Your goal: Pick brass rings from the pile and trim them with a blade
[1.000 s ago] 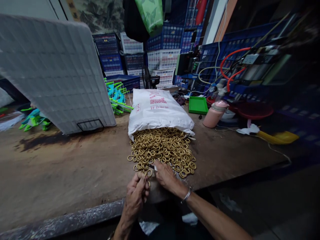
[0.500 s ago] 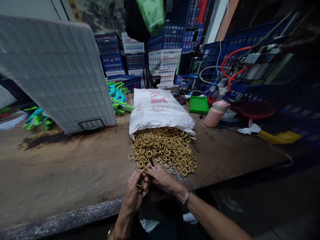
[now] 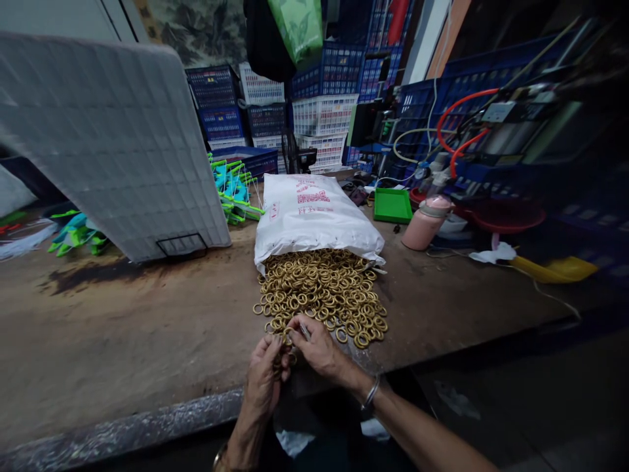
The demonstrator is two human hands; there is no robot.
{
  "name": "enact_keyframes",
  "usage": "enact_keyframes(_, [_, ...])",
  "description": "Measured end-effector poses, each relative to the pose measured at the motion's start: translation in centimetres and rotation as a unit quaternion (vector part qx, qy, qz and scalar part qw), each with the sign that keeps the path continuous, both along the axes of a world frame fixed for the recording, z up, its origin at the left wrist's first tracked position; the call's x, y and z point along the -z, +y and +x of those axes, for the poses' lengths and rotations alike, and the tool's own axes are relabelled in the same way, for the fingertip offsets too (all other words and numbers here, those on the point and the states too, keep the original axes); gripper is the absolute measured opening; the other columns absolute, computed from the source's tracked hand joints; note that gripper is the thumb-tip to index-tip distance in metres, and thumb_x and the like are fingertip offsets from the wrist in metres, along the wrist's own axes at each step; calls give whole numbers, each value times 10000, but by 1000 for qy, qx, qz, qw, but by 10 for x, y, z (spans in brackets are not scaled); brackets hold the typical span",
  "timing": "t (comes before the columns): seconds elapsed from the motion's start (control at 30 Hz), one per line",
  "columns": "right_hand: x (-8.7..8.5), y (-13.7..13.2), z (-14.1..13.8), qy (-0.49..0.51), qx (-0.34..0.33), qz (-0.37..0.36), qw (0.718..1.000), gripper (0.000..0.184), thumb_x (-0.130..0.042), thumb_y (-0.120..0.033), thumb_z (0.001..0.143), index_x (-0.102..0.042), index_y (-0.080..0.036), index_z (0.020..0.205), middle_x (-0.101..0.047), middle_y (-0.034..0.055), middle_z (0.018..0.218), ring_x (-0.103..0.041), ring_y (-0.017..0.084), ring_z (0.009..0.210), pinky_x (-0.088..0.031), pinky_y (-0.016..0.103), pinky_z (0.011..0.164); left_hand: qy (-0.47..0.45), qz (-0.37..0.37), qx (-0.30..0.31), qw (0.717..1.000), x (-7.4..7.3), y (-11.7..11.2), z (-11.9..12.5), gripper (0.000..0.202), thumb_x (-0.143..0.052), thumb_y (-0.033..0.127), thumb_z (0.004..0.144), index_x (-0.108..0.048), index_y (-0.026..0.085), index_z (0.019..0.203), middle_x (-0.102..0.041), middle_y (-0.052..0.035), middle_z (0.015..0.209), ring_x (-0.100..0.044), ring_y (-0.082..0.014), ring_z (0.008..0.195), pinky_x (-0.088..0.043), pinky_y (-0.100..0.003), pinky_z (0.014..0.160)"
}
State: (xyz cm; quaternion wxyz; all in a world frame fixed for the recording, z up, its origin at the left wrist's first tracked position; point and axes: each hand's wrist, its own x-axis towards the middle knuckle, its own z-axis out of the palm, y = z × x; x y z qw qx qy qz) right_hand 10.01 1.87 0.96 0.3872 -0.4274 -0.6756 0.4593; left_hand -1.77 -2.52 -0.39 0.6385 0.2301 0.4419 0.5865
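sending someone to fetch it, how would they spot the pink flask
Find the white sack spilling brass rings on the wooden bench. Right of it, beside a flat green tray, stands the pink flask: the only pink, rounded container there.

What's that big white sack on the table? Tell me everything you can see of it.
The white sack looks like woven plastic, with red printing on top that is too small to read. It lies on its side on the worn brown table, bulging and full, its open mouth turned toward the person. A heap of gold-coloured rings spills from that mouth onto the table. A green tray sits just off its far right corner.
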Motion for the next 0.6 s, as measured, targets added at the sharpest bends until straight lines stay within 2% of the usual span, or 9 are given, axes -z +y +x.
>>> enact_keyframes(0.17, [2, -1, 0, -24, 1, 16, 1000, 92, -443, -166, 760, -535, -167, 753, -498, -35, 663, -442, 93, 633, -347, 197, 594, 4, 3, 6, 1000, -1, 0, 1, 339, -679, 389, 645, -485, 173, 820, -475, 68, 507, -389, -48, 401, -283, -133, 329])
enact_keyframes(0.47, [0, 0, 1, -24, -3, 14, 1000, 123, -446, -178, 772, -563, -163, 808, -558, -13, 730, -494, 106, 689, -376, 205, 633, -1, -18, 34, 999, -5, 2, 1, 331, -674, 384, 649, -487, 166, 814, -484, 60, 547, -404, -39, 403, -290, -134, 340])
enact_keyframes(0.6, [-3, -1, 1, -49, -8, 20, 999, 137, -443, -185, 780, -576, -160, 797, -575, -11, 719, -498, 103, 667, -370, 202, 609, 37, -11, 31, 999, -4, 4, 1, 344, -667, 389, 651, -500, 163, 849, -478, 63, 514, -378, -38, 376, -270, -132, 322])
